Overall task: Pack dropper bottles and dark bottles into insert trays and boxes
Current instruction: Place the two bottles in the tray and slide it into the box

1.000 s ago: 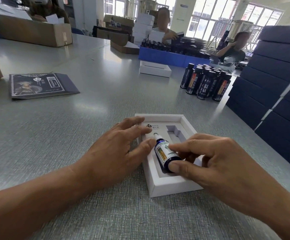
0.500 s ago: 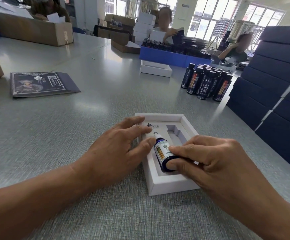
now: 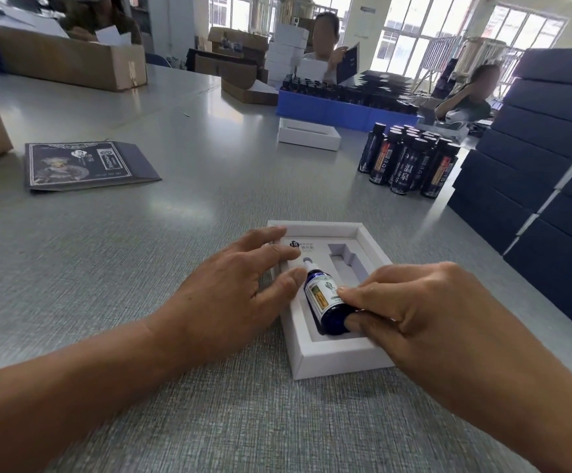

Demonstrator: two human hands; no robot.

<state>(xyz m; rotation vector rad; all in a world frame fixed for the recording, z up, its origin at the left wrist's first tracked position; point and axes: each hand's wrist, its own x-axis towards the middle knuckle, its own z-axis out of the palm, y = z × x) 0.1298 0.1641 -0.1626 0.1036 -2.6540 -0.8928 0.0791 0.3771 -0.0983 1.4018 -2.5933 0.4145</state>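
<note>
A white insert tray [image 3: 337,360] lies on the grey table in front of me. A small blue dropper bottle [image 3: 322,295] with a white tip lies in the tray's left slot, tip pointing away. My right hand [image 3: 424,315] pinches the bottle's lower end between thumb and fingers. My left hand [image 3: 233,291] rests with straight fingers on the tray's left rim, the thumb touching the bottle's shoulder. The tray's right slot [image 3: 347,264] holds nothing. A cluster of tall dark bottles [image 3: 409,162] stands at the far right.
Stacked dark blue boxes [image 3: 544,172] line the right edge. A dark booklet [image 3: 83,163] lies at the left, cardboard boxes [image 3: 69,59] behind it. Another white tray [image 3: 308,133] and a blue bin [image 3: 342,109] of bottles sit farther back, where two people work.
My right hand has pressed the dropper bottle lower into the left slot and slid slightly up along it. My left hand has stayed on the tray's rim.
</note>
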